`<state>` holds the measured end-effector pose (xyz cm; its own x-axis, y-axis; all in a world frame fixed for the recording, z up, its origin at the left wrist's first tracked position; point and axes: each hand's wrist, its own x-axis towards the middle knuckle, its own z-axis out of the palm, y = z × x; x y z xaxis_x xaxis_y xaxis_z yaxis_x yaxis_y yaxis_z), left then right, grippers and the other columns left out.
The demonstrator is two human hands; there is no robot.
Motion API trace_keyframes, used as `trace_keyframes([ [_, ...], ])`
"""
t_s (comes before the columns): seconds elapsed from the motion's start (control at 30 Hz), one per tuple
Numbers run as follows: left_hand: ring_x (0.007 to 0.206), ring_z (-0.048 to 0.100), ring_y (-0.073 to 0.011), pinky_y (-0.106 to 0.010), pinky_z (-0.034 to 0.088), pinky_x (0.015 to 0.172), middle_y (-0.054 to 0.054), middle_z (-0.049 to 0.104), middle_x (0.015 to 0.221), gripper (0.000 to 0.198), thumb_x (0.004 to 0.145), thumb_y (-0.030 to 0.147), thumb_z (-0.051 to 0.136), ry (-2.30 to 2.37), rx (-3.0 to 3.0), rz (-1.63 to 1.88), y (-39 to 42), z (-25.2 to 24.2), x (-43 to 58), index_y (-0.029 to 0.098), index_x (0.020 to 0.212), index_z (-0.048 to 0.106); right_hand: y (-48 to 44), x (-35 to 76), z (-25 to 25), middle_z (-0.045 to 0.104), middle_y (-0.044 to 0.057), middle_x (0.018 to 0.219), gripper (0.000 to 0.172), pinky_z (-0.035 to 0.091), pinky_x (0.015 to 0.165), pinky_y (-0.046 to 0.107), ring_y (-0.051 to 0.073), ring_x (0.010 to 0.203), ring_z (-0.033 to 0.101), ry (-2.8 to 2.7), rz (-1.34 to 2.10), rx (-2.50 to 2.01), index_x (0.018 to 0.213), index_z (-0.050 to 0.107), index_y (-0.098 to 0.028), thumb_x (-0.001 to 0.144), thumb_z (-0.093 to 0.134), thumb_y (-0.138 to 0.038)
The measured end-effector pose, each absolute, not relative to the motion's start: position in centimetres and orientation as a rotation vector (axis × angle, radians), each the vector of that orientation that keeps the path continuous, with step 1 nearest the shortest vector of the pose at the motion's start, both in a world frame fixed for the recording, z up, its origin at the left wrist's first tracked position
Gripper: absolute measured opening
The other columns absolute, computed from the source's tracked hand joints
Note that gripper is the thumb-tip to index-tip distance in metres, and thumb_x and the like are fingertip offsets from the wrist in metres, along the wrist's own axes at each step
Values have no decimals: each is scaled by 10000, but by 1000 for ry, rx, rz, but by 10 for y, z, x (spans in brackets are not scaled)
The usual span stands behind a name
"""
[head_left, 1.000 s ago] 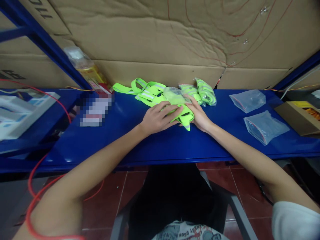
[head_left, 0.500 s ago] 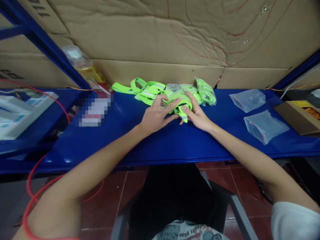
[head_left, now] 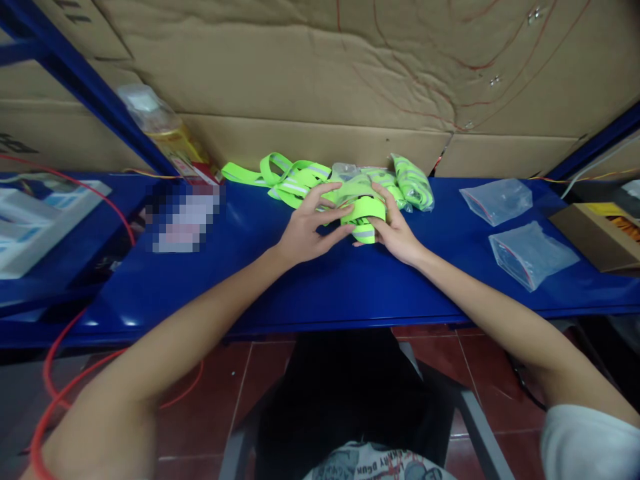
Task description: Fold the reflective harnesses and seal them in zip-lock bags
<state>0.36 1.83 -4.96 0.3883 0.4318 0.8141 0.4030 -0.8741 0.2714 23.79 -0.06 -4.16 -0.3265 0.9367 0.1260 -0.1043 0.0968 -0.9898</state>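
Observation:
Between my two hands is a bundled neon-green reflective strap (head_left: 367,209) with a silver stripe, folded over itself. My left hand (head_left: 311,228) grips its left side, fingers and thumb closed on the edge. My right hand (head_left: 396,230) holds the right side, the thumb tucked into the folds and other fingers partly hidden behind. Beyond the left hand lies a loose pile of similar green straps (head_left: 295,179). Just behind the bundle are green straps packed in clear bags (head_left: 414,183).
Two clear zip bags (head_left: 533,257) lie flat on the blue table (head_left: 300,293) at right, beside an open cardboard box (head_left: 595,237). A bottle with a yellow label (head_left: 173,137) stands back left. A red hose (head_left: 55,360) loops at the left edge. Cardboard (head_left: 310,73) walls the back.
The strap bundle has turned in my hands, so a broad, smooth band now faces up. My hands stay in nearly the same place.

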Motion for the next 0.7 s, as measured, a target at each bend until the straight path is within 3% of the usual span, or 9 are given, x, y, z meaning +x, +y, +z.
trace_keyframes([
  [0.07,1235,716,-263,-487,639,1063,-151,566,1608,586,914,583,826,790,2639,1458,17,-52,3,300,1417,726,-1,238,-41,501,55,1647,923,727,828,532,313,1162,731,-1463,1341,-937,1658,273,-480,880,764,-550],
  [0.13,1284,708,-280,-497,626,1093,-168,595,1587,647,914,577,829,816,2667,1424,17,-54,5,274,1467,688,0,239,-41,535,65,1604,883,727,821,517,296,1115,742,-1486,1308,-963,1637,324,-460,883,771,-569],
  [0.27,1324,697,-271,-460,614,1125,-179,667,1486,541,1027,492,717,832,2703,1377,19,-57,7,209,1485,664,-1,240,-35,503,60,1626,962,733,849,521,274,1089,761,-1445,1434,-877,1645,302,-476,852,842,-546],
  [0.4,1196,735,-242,-437,637,1072,-176,680,1434,465,1074,448,650,872,2721,1369,20,-55,7,190,1460,667,-2,240,-31,583,33,1574,1004,734,862,521,258,1057,789,-1397,1589,-764,1686,226,-516,878,822,-486],
  [0.6,1078,749,-202,-381,646,1001,-152,719,1329,359,1094,360,627,894,2726,1478,21,-55,9,171,1388,711,-3,236,-33,752,47,1362,945,734,786,452,252,944,830,-1418,1481,-865,1713,267,-444,927,766,-611],
  [0.7,1025,754,-183,-332,648,938,-118,756,1247,298,1080,359,656,945,2712,1567,22,-56,10,185,1296,765,-4,235,-34,824,41,1103,958,728,756,441,257,845,834,-1444,1389,-934,1705,353,-375,898,787,-655],
])
